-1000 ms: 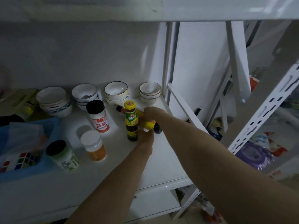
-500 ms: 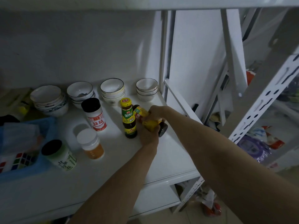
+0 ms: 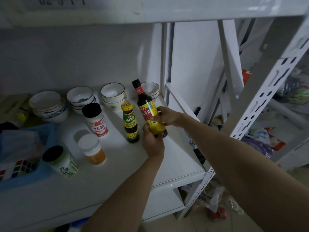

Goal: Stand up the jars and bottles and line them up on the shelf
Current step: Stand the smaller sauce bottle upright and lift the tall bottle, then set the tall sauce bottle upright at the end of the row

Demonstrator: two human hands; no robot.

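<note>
Both hands grip the soy sauce bottle [image 3: 150,113]: the left hand [image 3: 153,141] wraps its base, the right hand [image 3: 165,115] pinches the yellow label. It tilts slightly, its bottom at the shelf [image 3: 130,166]. Just beside it stands a smaller sauce bottle [image 3: 130,123], then a seasoning shaker [image 3: 96,119], an orange jar [image 3: 92,149] and a green jar [image 3: 61,161]. Bowls [image 3: 113,95] line the back.
</note>
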